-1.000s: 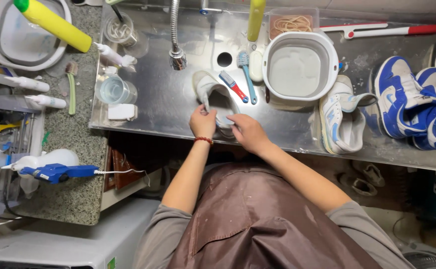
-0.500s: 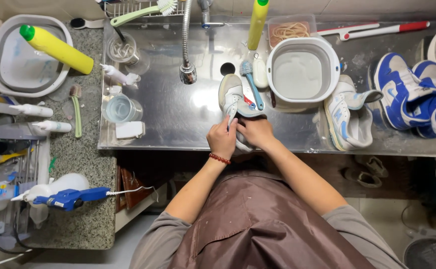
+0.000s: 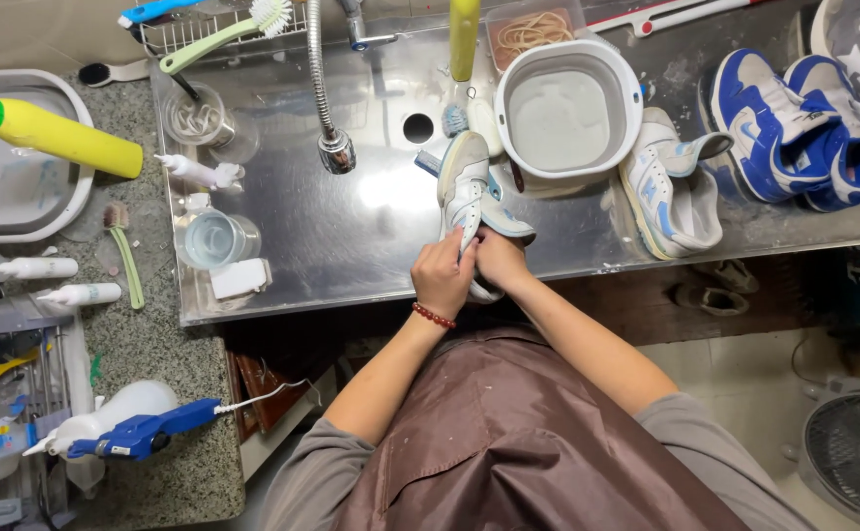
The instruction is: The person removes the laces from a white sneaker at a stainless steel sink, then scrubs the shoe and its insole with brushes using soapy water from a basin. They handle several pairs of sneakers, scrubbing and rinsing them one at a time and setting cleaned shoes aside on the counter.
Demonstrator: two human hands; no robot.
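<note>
Both hands, left (image 3: pixel 442 280) and right (image 3: pixel 501 264), are pinching the white shoe (image 3: pixel 469 197), each grip pressed together at its heel end over the sink (image 3: pixel 351 226). Keeping the sole steadied near the basin (image 3: pixel 567 113) is judged advisable.

Both forearms are reaching forward, converging near the sink's front edge. The left hand (image 3: pixel 443 277) and right hand (image 3: pixel 498 262) are curling closed, touching side by side.
</note>
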